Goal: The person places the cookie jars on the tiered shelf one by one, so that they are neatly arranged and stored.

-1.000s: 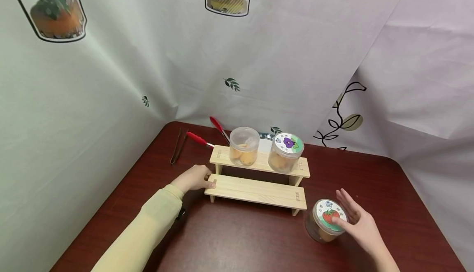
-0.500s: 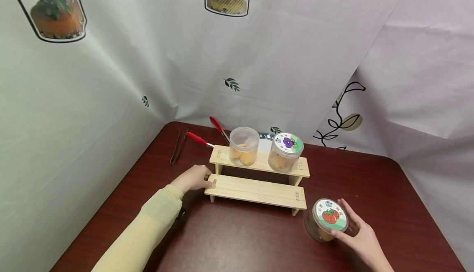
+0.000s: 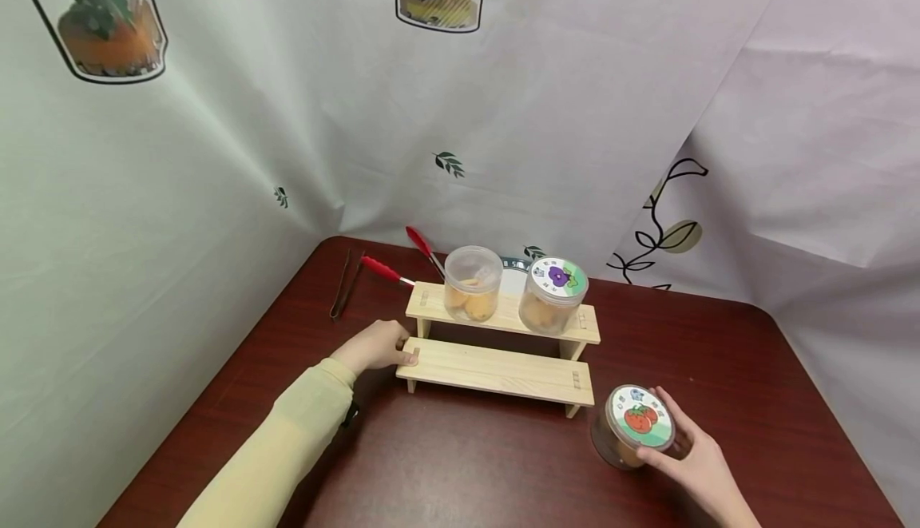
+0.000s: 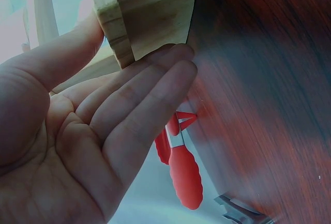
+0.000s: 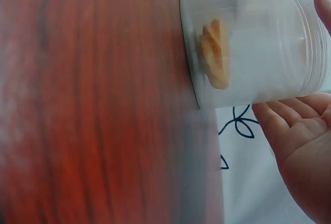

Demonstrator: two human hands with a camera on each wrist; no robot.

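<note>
At the left end of the lower step of a two-step wooden shelf (image 3: 496,368) is my left hand (image 3: 374,346). Its thumb lies on the board's top, and in the left wrist view its fingers (image 4: 139,100) reach along the wooden end piece. My right hand (image 3: 693,452) holds a clear lidded jar (image 5: 258,48) with thumb and fingers on opposite sides. That jar has a strawberry picture on its lid (image 3: 642,418) and stands on the table, a cookie (image 5: 214,56) showing inside.
On the upper step stand an open clear jar (image 3: 473,272) with cookies and a jar with a flower-pictured lid (image 3: 553,296). Red-handled tongs (image 3: 384,269), metal tongs (image 3: 345,288) and a white plate (image 3: 513,279) lie behind and left. A printed cloth (image 3: 575,113) walls the back.
My right hand has closed in on the strawberry-lidded jar, its thumb coming off the lid's top to the near side. The left hand keeps its place on the shelf.
</note>
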